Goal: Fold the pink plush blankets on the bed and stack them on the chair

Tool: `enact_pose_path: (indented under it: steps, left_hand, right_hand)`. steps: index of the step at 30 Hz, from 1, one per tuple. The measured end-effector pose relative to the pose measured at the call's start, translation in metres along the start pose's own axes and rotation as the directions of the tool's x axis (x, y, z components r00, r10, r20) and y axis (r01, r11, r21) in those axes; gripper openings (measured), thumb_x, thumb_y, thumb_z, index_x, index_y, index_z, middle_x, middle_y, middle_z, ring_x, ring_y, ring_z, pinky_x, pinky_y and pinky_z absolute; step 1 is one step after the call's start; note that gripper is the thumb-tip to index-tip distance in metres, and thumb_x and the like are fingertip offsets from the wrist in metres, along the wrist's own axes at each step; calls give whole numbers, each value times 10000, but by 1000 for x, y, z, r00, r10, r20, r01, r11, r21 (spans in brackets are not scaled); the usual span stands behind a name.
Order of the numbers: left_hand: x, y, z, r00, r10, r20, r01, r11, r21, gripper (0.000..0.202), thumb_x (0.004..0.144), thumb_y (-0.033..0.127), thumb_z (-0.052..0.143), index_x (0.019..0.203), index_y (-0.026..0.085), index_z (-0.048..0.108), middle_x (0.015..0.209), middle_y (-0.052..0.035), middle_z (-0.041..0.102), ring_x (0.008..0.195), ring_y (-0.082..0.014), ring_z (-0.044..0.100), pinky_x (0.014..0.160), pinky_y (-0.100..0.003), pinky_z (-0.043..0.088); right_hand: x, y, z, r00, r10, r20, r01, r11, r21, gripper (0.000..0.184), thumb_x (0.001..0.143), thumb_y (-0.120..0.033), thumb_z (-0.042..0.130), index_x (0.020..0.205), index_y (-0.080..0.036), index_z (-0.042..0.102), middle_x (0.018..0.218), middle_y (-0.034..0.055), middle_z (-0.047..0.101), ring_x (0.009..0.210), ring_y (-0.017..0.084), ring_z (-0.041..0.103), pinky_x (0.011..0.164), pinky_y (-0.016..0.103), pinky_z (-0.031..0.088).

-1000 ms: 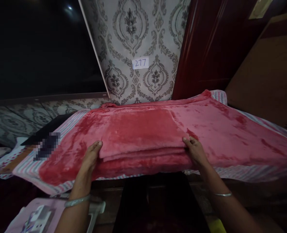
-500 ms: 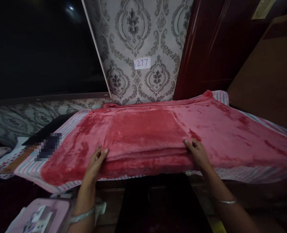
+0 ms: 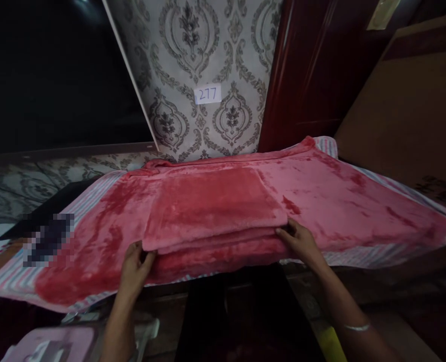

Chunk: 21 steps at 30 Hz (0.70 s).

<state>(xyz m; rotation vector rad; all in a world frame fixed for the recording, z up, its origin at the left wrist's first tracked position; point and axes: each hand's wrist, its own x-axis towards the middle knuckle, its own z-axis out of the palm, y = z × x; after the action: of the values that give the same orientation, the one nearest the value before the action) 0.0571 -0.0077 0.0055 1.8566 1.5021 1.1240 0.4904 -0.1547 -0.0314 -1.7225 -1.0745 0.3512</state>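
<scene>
A folded red plush cloth (image 3: 211, 203) lies in the middle of a pink-red plush cover (image 3: 343, 201) spread over the table. Its folded layers show along the near edge. At the near left corner, my left hand (image 3: 135, 266) is closed on the edge, thumb towards the lower layers and fingers partly hidden. My right hand (image 3: 301, 241) pinches the near right corner, with the thumb at the front edge and the fingers by the side. Both hands rest low against the cover.
Striped cloth (image 3: 91, 193) shows beneath the cover's edges. A dark blurred-out object (image 3: 49, 240) lies at the left. Behind stand a dark screen (image 3: 57, 75), a wall with a "277" label (image 3: 208, 94) and a large cardboard box (image 3: 407, 105). A pink container (image 3: 53, 342) sits below left.
The view has shifted slightly to the right. Both thumbs have slipped from the top of the folded cloth down to its front edge. The cloth stays in place.
</scene>
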Motion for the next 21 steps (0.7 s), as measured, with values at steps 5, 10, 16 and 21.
enact_pose_path:
  steps: [5,10,16,21]
  left_hand:
    - [2,-3,7,996,-4,-91,11,998,68,441,648,633,603,826,230,622,857,-72,679,838,-273,610,796,-381,486]
    - [3,-2,13,996,-24,-91,33,994,104,444,611,651,602,749,229,608,759,-64,638,780,-270,590,740,-381,470]
    - [4,-1,15,994,-70,-84,71,997,8,471,633,636,610,844,215,629,876,-90,696,883,-285,620,821,-395,483]
    - [14,-10,-4,998,-22,-65,25,999,47,453,646,660,594,764,226,653,882,-91,696,902,-291,616,856,-404,480]
  right_hand:
    - [8,-5,2,998,49,-33,-49,999,-10,332,686,-548,636,712,-217,638,667,36,659,659,212,555,626,317,431]
    - [6,-3,6,999,30,24,-33,994,104,324,709,-524,638,792,-211,649,772,32,664,735,207,564,690,321,450]
    - [11,1,2,999,-29,18,28,999,38,248,681,-467,647,667,-225,590,760,31,604,741,205,533,727,339,433]
    - [13,8,-17,1000,2,15,-2,999,46,343,732,-528,603,584,-241,485,615,-13,473,623,167,452,626,304,382]
